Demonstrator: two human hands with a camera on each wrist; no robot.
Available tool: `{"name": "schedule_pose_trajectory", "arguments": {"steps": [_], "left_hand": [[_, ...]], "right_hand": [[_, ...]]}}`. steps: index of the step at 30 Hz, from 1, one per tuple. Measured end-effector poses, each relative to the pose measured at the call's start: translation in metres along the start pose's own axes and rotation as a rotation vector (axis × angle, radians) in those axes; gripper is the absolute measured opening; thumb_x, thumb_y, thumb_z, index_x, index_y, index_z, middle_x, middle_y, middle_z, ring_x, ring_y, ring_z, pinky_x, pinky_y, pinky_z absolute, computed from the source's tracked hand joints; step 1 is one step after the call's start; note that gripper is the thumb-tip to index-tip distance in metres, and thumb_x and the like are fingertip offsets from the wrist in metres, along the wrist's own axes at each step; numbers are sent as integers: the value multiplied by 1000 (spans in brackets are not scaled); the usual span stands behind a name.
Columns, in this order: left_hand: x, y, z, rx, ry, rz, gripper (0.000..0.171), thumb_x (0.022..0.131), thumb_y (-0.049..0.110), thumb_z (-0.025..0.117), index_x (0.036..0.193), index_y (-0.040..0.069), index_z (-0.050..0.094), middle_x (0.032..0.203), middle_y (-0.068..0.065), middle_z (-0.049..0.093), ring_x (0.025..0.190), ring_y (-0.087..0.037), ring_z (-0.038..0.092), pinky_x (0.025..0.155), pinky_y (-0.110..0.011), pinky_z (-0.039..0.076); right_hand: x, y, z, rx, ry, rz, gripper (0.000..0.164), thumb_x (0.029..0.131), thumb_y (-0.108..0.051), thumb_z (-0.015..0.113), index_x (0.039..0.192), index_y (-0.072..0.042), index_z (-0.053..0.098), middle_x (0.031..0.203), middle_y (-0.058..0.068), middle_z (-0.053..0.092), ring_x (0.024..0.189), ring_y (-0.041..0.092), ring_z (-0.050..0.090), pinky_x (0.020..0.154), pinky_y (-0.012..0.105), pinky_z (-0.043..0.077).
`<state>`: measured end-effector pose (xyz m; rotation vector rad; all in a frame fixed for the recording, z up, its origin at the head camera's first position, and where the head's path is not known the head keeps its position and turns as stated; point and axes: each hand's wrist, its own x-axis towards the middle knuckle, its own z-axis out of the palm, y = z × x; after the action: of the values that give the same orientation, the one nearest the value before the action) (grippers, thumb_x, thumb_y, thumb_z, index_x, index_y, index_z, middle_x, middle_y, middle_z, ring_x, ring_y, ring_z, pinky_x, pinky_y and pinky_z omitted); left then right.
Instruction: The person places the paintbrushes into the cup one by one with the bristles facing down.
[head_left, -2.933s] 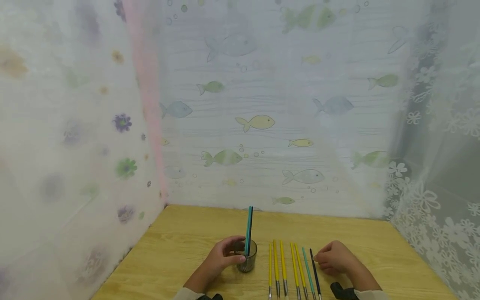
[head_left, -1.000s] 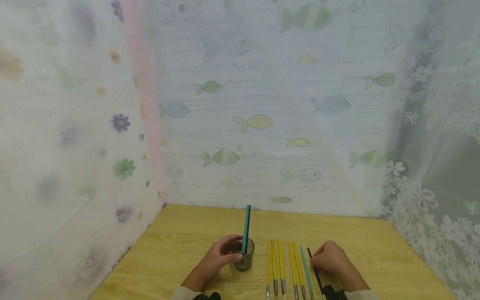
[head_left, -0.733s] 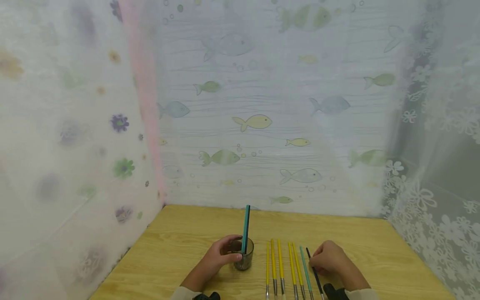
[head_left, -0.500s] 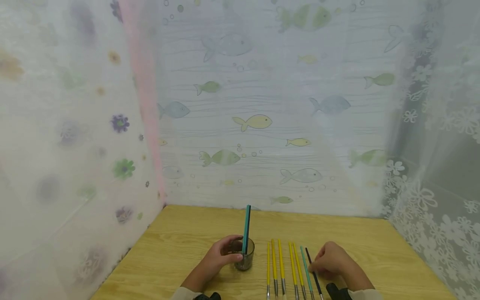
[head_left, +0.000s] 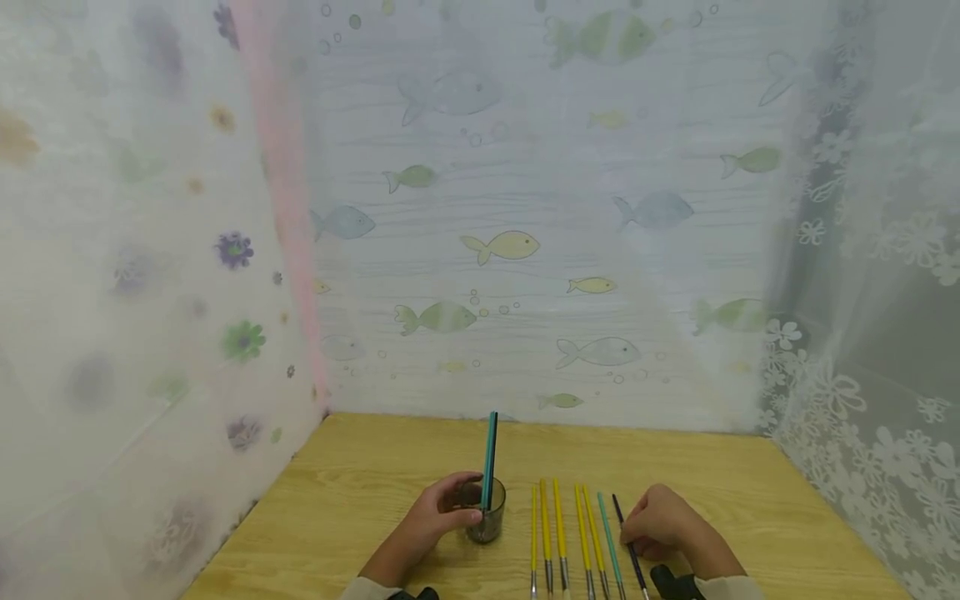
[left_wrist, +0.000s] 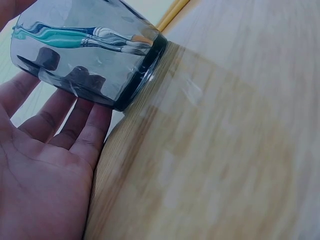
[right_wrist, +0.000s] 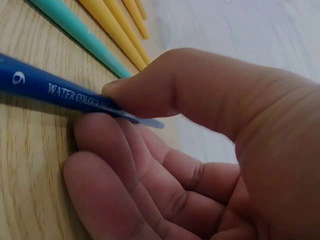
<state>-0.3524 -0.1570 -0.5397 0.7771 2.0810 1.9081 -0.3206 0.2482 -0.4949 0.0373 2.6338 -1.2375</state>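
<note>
Picking up seems the step: the right hand (head_left: 664, 523) pinches a slim, dark-blue paintbrush (right_wrist: 55, 90), right of the smoky glass tumbler (head_left: 493, 525) that the left hand (head_left: 433, 521) grips; next likely calls for a clean lift.

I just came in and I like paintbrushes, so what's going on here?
Someone has both hands busy at a wooden table. Their left hand holds a see-through grey cup, with teal and dark brushes standing in it, bristles down. Their right hand pinches the handle of a dark blue brush at the right end of a row. To the left of that one lie a green brush and then five yellow brushes.
</note>
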Motion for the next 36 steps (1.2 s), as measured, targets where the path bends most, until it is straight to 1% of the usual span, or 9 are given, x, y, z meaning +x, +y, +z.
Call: {"name": "schedule_pose_trajectory", "arguments": {"steps": [6,9,13,16,20,23,30,33,36], "left_hand": [[1,0,0,3,4,-5,54,103,19,65,154,12,47,146,-17,58,129,-27,60,99,-35,55],[1,1,1,9,6,-6,55,103,19,65,154,11,47,145,-18,58,129,-27,60,99,-34,55],[1,1,1,10,8,-4,54,103,18,65,154,10,47,145,-18,59,128,-26,60,99,-32,54],[1,0,1,7,12,4,54,102,18,65,153,10,48,144,-18,59,128,-26,61,98,-31,54],[1,0,2,2,9,-1,55,102,17,66,153,9,48,145,-18,59,128,-26,61,98,-30,54],[0,0,3,-2,3,-8,54,103,18,65,153,11,48,146,-17,58,130,-26,59,100,-31,53],[-1,2,3,-11,2,2,55,103,18,65,154,9,47,147,-19,57,132,-30,58,100,-33,54],[0,1,3,-15,3,5,55,102,17,66,154,9,47,147,-20,57,132,-31,58,99,-32,55],[1,0,2,-19,-2,14,54,102,16,65,153,8,48,145,-21,57,130,-31,59,98,-31,55]], "right_hand": [[2,6,-5,83,-28,57,15,80,-11,75,90,-3,80,67,4,70,56,13,61,54,28,55],[3,7,-6,95,-21,98,14,83,-13,72,91,-4,79,69,4,70,57,14,61,55,29,55],[4,7,-6,96,-17,119,13,85,-14,70,89,-5,78,72,4,72,59,15,63,55,29,54],[5,7,-7,98,-25,112,14,86,-15,69,85,-5,78,72,4,73,58,14,64,55,28,54],[3,10,-9,126,-62,71,16,86,-16,69,82,-4,78,70,5,75,56,12,64,54,27,53],[2,12,-11,151,-87,40,18,87,-16,68,84,-2,79,70,5,75,55,12,65,53,26,53],[2,8,-11,190,-81,39,18,85,-16,67,85,-1,78,69,5,75,55,10,64,52,24,51],[2,4,-11,206,-72,23,20,86,-16,67,89,1,78,71,6,76,56,12,66,54,27,54],[0,0,-13,233,-60,-14,25,90,-17,67,99,5,77,76,8,77,62,15,71,60,33,60]]}}
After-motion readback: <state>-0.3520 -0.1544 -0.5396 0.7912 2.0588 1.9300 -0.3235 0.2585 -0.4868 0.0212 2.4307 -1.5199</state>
